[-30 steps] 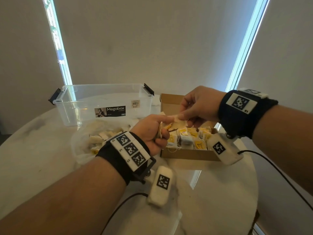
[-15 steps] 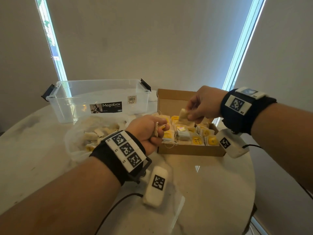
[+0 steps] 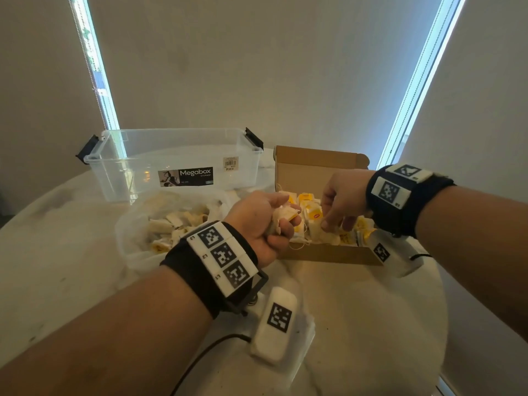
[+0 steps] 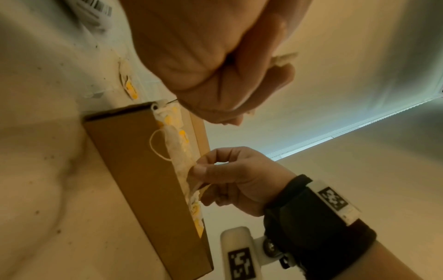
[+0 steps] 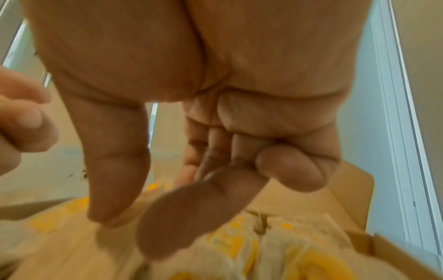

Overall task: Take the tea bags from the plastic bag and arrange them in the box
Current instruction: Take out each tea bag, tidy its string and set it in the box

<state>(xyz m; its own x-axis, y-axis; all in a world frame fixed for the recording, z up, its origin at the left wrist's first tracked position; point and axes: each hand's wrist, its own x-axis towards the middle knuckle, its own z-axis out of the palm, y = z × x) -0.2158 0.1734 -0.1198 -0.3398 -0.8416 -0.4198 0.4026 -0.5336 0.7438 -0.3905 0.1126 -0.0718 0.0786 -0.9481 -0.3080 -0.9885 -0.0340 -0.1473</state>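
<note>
The small pale paper tea bags with yellow tags [image 3: 310, 215] sit in rows inside the open brown cardboard box [image 3: 328, 254] on the round white table [image 3: 71, 267]. They look soft and thin, and white strings loop out over the front wall of the box. More of them still lie in the clear crinkly plastic bag [image 3: 134, 238], just left of the box.

The right hand [image 3: 340, 200] is down in the box. Its thumb and first finger pinch one tea bag [image 3: 324, 234] and tuck it among the others near the front. The left hand [image 3: 261, 221] waits just beside the box's left end, with its fingers curled round a few more tea bags [image 3: 281, 217].

This looks like the middle of the job: one bag is being put in place. Next, I think the right hand must let go gently, so the row does not tip, then take another bag from the left hand.

Behind the plastic bag stands a clear plastic tub with black clips [image 3: 171, 160], marked "Megabox".
</note>
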